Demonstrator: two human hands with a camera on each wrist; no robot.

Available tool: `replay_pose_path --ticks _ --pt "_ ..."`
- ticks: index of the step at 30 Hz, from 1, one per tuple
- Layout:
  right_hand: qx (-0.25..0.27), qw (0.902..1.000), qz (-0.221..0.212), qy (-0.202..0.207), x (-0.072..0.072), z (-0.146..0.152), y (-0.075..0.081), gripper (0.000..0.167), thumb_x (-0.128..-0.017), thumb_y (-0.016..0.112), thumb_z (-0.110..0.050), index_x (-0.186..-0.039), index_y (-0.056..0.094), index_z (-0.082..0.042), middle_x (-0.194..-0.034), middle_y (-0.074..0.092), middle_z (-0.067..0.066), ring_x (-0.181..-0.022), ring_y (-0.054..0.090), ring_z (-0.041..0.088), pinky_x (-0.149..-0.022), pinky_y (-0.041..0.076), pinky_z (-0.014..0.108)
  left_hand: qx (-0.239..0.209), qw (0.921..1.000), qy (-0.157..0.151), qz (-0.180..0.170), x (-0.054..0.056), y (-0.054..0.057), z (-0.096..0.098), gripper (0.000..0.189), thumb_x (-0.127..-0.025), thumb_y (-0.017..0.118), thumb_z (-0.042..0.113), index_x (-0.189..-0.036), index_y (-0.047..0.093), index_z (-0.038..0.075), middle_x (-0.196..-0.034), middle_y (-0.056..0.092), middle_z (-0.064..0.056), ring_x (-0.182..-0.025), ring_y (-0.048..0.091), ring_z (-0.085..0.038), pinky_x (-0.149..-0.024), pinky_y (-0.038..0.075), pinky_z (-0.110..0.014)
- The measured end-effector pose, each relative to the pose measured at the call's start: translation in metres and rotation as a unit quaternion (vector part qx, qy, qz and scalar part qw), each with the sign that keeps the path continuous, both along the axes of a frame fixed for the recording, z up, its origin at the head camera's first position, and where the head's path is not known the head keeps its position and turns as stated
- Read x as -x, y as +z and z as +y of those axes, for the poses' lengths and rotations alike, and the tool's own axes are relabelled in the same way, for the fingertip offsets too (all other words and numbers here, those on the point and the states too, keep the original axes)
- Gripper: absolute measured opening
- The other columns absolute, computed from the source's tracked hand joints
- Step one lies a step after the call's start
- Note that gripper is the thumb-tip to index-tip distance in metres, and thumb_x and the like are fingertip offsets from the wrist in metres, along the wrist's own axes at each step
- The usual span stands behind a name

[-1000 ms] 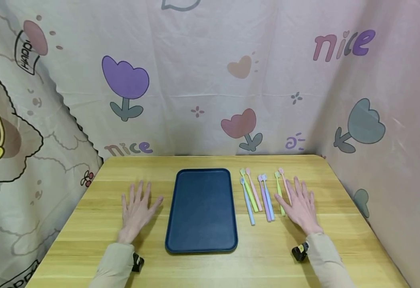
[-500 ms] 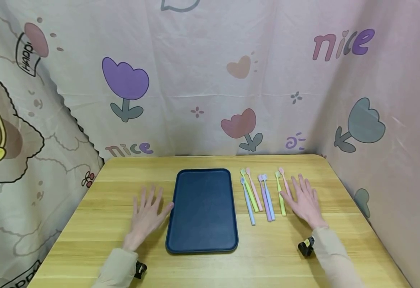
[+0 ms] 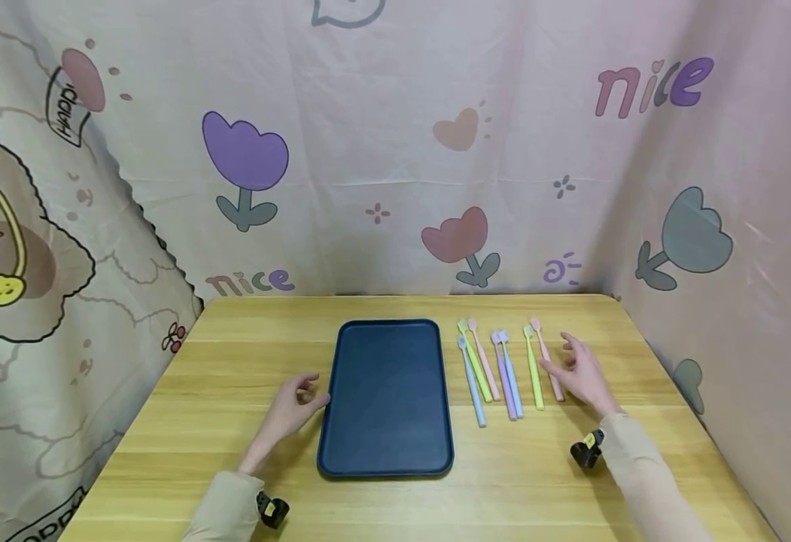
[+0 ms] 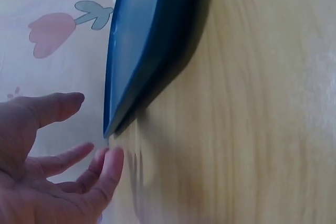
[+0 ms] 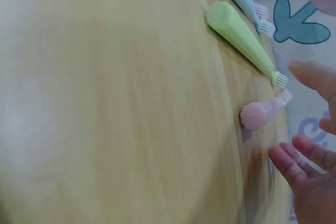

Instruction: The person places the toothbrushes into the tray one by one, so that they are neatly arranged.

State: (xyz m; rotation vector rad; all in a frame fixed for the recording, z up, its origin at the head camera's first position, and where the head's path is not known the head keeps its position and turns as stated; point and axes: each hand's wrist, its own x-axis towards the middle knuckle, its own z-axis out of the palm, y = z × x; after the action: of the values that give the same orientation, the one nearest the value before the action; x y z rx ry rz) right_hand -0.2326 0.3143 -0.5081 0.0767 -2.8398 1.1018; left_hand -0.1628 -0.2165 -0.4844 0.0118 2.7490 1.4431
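Note:
A dark blue rectangular tray (image 3: 384,399) lies on the wooden table, bare inside. At its left edge is my left hand (image 3: 292,410), fingers loosely bent and thumb tip right by the rim. In the left wrist view, thumb and fingers stand apart on either side of the tray's edge (image 4: 137,72), holding nothing. My right hand (image 3: 586,380) hovers just right of the outermost pink toothbrush (image 3: 547,361), fingers bent and parted. The right wrist view shows that pink toothbrush (image 5: 256,115) near the fingertips, with a green toothbrush (image 5: 239,35) beyond it.
Left of the green toothbrush (image 3: 533,373) lie several more: a light blue toothbrush (image 3: 513,384) beside a purple one, then a cluster of pink, green and blue. All point their heads toward the back. A printed curtain (image 3: 361,150) hangs behind the table (image 3: 395,512).
My left hand has moved right to the tray's edge, its fingers bending from spread. My right hand has shifted right, off the pink toothbrush, its fingers bending too. Tray and toothbrushes stay put.

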Motion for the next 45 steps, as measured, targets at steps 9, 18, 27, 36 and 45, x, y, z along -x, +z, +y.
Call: replay_pose_path --ticks 9,18,27,36,45 --pt "0.040 0.9987 -0.031 -0.005 0.009 0.004 -0.003 0.077 -0.092 0.075 -0.023 -0.149 0.034 0.010 -0.125 0.055 0.033 -0.107 0.060 0.042 -0.088 0.056 0.040 -0.098 0.9940 0.002 -0.049 0.006 -0.008 -0.002 0.038 -0.089 0.070 0.000 -0.123 0.060 -0.015 -0.101 0.066 -0.024 -0.084 0.073 -0.027 -0.065 0.064 -0.034" --pt "0.048 0.9970 -0.059 -0.015 0.010 0.004 0.000 0.071 -0.091 0.076 -0.023 -0.143 0.042 0.010 -0.119 0.059 0.030 -0.104 0.062 0.036 -0.071 0.052 0.018 -0.112 0.9915 -0.010 -0.066 0.006 -0.011 -0.004 0.038 -0.087 0.072 -0.002 -0.121 0.062 -0.015 -0.099 0.071 -0.024 -0.077 0.073 -0.024 -0.065 0.065 -0.034" --pt "0.045 0.9962 -0.071 -0.023 0.014 0.003 0.000 0.065 -0.091 0.076 -0.023 -0.140 0.047 0.009 -0.113 0.062 0.026 -0.095 0.065 0.028 -0.066 0.056 0.021 -0.111 0.9913 -0.024 -0.067 0.005 -0.014 -0.006 0.041 -0.088 0.072 -0.002 -0.124 0.062 -0.015 -0.098 0.072 -0.026 -0.072 0.072 -0.020 -0.062 0.064 -0.031" --pt "0.053 0.9950 -0.082 -0.020 0.016 0.002 0.000 0.060 -0.091 0.075 -0.019 -0.136 0.050 0.012 -0.106 0.064 0.023 -0.079 0.064 0.016 -0.062 0.058 0.024 -0.121 0.9900 -0.027 -0.067 0.007 -0.018 -0.007 0.041 -0.088 0.071 0.000 -0.125 0.062 -0.015 -0.096 0.073 -0.023 -0.067 0.070 -0.015 -0.059 0.062 -0.026" --pt "0.033 0.9956 -0.085 -0.024 0.017 0.002 0.002 0.060 -0.090 0.076 -0.020 -0.133 0.051 0.013 -0.102 0.068 0.023 -0.072 0.064 0.012 -0.062 0.054 0.022 -0.136 0.9879 -0.010 -0.074 0.013 -0.020 -0.003 0.041 -0.086 0.071 -0.001 -0.125 0.063 -0.013 -0.090 0.074 -0.014 -0.064 0.068 -0.011 -0.058 0.061 -0.024"
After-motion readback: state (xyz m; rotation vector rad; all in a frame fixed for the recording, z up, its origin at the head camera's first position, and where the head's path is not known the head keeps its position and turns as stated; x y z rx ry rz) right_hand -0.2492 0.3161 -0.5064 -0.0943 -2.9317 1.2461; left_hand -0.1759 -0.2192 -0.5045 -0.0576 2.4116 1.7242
